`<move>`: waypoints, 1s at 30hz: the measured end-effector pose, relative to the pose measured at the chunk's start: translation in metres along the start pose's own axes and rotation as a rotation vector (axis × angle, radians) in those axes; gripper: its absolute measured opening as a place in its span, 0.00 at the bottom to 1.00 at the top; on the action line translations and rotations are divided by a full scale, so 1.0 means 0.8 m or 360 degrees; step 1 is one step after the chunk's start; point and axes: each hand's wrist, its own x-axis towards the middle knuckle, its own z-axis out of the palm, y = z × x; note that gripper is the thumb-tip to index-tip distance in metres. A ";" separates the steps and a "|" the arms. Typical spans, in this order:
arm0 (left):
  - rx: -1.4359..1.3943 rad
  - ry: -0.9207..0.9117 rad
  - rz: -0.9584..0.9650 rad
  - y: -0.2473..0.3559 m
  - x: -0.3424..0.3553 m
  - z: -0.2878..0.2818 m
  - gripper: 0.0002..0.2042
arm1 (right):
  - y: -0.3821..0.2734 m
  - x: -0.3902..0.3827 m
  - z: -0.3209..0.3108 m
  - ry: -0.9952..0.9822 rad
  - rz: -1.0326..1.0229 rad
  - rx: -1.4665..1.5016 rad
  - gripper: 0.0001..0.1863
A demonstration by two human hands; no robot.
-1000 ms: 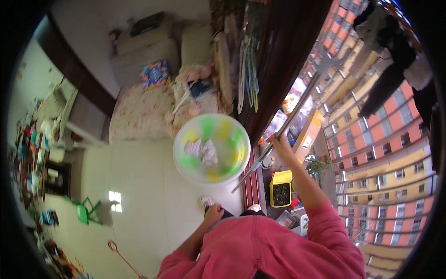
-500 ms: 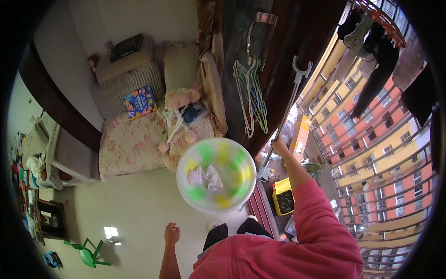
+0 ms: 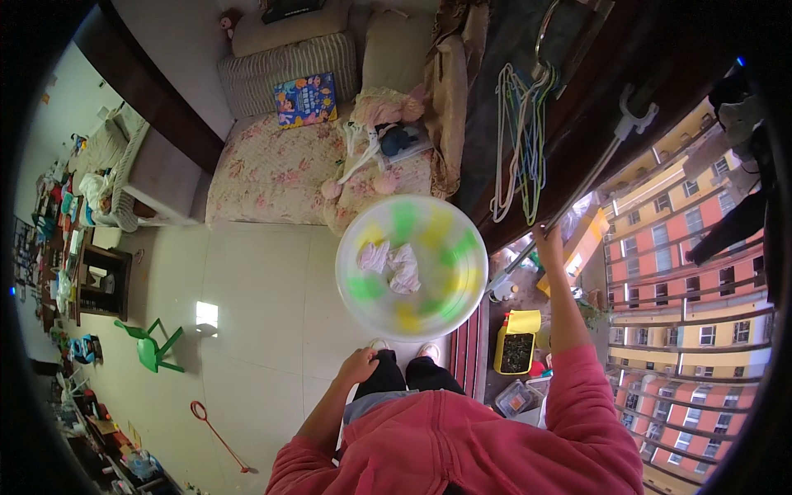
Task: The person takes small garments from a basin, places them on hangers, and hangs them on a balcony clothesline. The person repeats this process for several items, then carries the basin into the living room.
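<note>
My right hand (image 3: 549,244) is wrapped round a metal clothes pole (image 3: 582,186), which slants up to the right. A pale forked hook (image 3: 634,118) tips its upper end. My left hand (image 3: 358,365) hangs beside my dark trouser leg, fingers loosely curled with nothing visible in them. In front of me is a round whitish basin (image 3: 351,307) with green and yellow patches. Small crumpled pinkish-white cloth items (image 3: 403,269) lie in it. Several hangers (image 3: 521,148) dangle from a door handle above the basin, to the left of the pole.
A floral-covered sofa (image 3: 256,177) stands beyond the basin, holding a blue picture book (image 3: 306,101). On the left floor are a small green chair (image 3: 150,348) and a red stick (image 3: 218,431). A yellow planter (image 3: 517,353) sits right of the door track (image 3: 467,355); dark clothes (image 3: 734,227) hang by the barred window.
The view has shifted, so the room sits differently in the picture. My left hand has come in beside my leg. My right hand keeps its hold on the pole.
</note>
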 end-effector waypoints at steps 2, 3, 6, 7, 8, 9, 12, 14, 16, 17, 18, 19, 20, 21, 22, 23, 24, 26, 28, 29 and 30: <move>-0.0104 0.0062 -0.0048 0.008 0.014 0.001 0.14 | -0.013 -0.001 -0.004 -0.0054 -0.0007 -0.0020 0.22; -0.0158 0.0076 -0.0065 0.010 0.022 0.002 0.14 | -0.010 -0.008 -0.006 -0.0086 0.0109 -0.0014 0.20; -0.0127 0.0034 -0.0022 0.012 0.057 -0.008 0.13 | -0.004 -0.071 0.003 0.0326 -0.0006 0.0308 0.16; -0.0113 0.0010 0.0004 0.007 0.074 -0.011 0.13 | -0.015 -0.102 0.004 0.0477 0.0071 0.0338 0.14; -0.0056 0.0030 0.0012 -0.023 0.105 0.002 0.14 | -0.019 -0.128 0.008 0.0430 0.0024 0.0170 0.13; -0.0045 0.0060 -0.0034 -0.025 0.131 -0.002 0.15 | -0.015 -0.156 0.016 0.0385 -0.0021 0.0001 0.11; 0.0223 0.0355 -0.0030 -0.028 0.239 -0.022 0.21 | -0.014 -0.231 0.093 -0.0095 0.0279 0.0057 0.08; 0.0359 0.0519 -0.0100 -0.024 0.309 -0.037 0.22 | -0.013 -0.245 0.161 -0.0459 0.0379 0.0103 0.08; 0.0561 0.0703 0.0045 -0.025 0.363 -0.043 0.24 | 0.011 -0.234 0.245 -0.0699 0.0341 0.0049 0.11; 0.0685 0.0770 0.0068 -0.035 0.386 -0.038 0.23 | 0.017 -0.219 0.289 -0.0780 0.0256 0.0005 0.12; 0.0807 0.0842 0.0088 -0.047 0.407 -0.028 0.22 | 0.025 -0.200 0.335 -0.0780 0.0127 -0.0088 0.12; 0.0938 0.0921 0.0114 -0.060 0.421 -0.022 0.21 | 0.030 -0.180 0.381 -0.0775 -0.0010 -0.0171 0.11; 0.1027 0.0907 0.0185 -0.068 0.430 -0.016 0.20 | 0.033 -0.160 0.421 -0.0742 -0.0083 -0.0211 0.12; 0.1115 0.0900 0.0259 -0.072 0.438 -0.015 0.19 | 0.038 -0.140 0.457 -0.0705 -0.0163 -0.0251 0.12; 0.1200 0.0898 0.0328 -0.075 0.442 -0.016 0.17 | 0.042 -0.124 0.486 -0.0708 -0.0301 -0.0531 0.13; 0.1202 0.0753 0.0279 -0.076 0.445 -0.018 0.16 | 0.047 -0.110 0.509 -0.0704 -0.0441 -0.0814 0.14; 0.1194 0.0608 0.0222 -0.077 0.441 -0.020 0.15 | 0.052 -0.097 0.521 -0.0829 -0.0591 -0.0963 0.12; 0.1138 0.0379 0.0178 -0.080 0.434 -0.028 0.15 | 0.060 -0.080 0.521 -0.1083 -0.0896 -0.1260 0.10; 0.0443 0.0452 0.0186 -0.082 0.415 -0.040 0.16 | 0.058 -0.083 0.505 -0.1078 -0.0959 -0.1280 0.08; 0.0089 0.0481 0.0192 -0.073 0.400 -0.052 0.17 | 0.052 -0.081 0.486 -0.1075 -0.0987 -0.1298 0.07; -0.0320 0.0367 0.0071 -0.064 0.387 -0.066 0.17 | 0.045 -0.084 0.461 -0.1050 -0.0887 -0.1175 0.08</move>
